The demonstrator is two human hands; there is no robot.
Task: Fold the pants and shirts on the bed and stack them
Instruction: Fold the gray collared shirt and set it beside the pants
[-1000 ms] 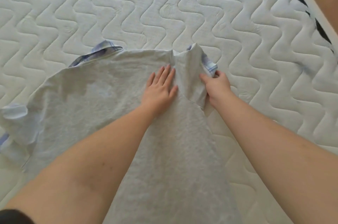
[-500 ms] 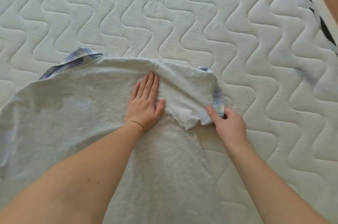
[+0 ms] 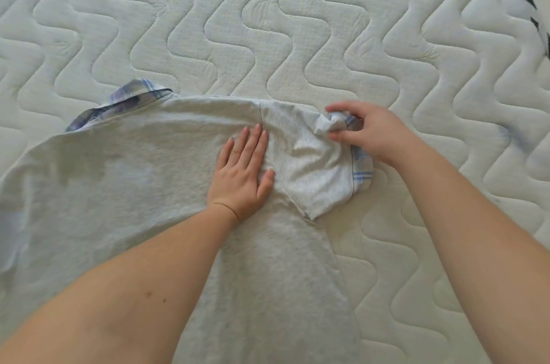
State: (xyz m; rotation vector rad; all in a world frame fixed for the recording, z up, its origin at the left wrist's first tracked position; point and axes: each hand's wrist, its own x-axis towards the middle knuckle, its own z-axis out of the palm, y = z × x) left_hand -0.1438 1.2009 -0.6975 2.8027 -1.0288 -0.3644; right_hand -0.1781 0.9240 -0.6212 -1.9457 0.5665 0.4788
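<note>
Bed: white quilted mattress (image 3: 297,21), soft, stitched in wavy lines.
Shirt: grey knit shirt (image 3: 119,185), heathered, lying flat across the bed's near edge, plaid collar (image 3: 131,98) at its far side.
Sleeve: short sleeve (image 3: 315,173) with plaid cuff, folded inward.
Left hand (image 3: 241,176): fingers straight, pressed flat on the shirt.
Right hand (image 3: 369,131): pinching the bunched sleeve edge.

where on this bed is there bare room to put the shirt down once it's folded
Bare mattress lies beyond the grey shirt and its plaid collar, and right of the sleeve. The near left is crowded: shirt, left hand pressing, right hand pinching the cuff.
</note>
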